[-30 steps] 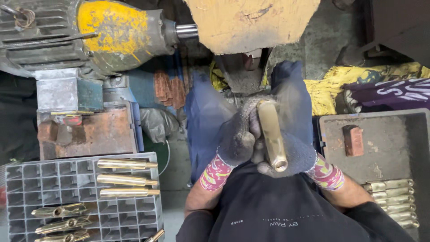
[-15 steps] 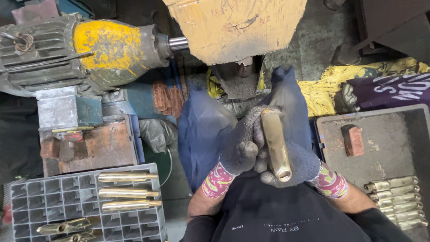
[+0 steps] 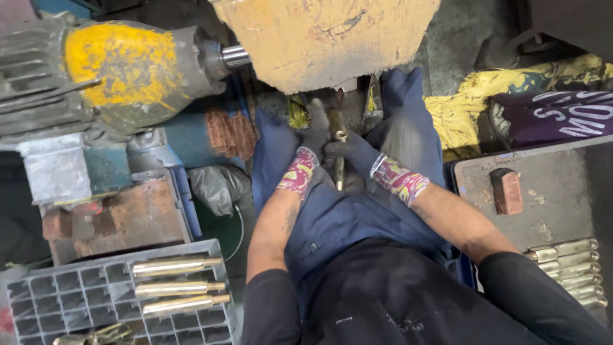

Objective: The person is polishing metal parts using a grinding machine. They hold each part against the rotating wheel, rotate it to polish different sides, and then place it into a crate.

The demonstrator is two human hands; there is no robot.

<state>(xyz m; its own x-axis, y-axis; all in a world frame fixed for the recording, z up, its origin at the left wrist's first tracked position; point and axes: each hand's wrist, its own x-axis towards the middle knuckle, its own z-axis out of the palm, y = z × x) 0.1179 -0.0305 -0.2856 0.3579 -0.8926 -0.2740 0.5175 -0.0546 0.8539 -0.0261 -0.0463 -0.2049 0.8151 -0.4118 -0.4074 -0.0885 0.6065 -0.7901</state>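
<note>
Both my gloved hands hold a brass rod (image 3: 338, 153) pointed away from me, up under a big yellowish buffing wheel (image 3: 325, 38). My left hand (image 3: 313, 144) grips the rod's left side near its far end. My right hand (image 3: 354, 153) clasps it from the right. The rod's tip is close to or against the wheel's lower edge; I cannot tell which. A dark blue apron (image 3: 357, 217) covers my lap beneath the hands.
A yellow-dusted motor (image 3: 121, 70) drives the wheel from the left. A grey grid tray (image 3: 76, 294) at lower left carries three brass rods (image 3: 175, 284). More rods (image 3: 571, 268) lie by a dark tray (image 3: 543, 191) at right holding a small brick (image 3: 507, 190).
My hands have pushed the brass rod forward from my lap up to the underside of the wheel. The view has tilted closer to the machine.
</note>
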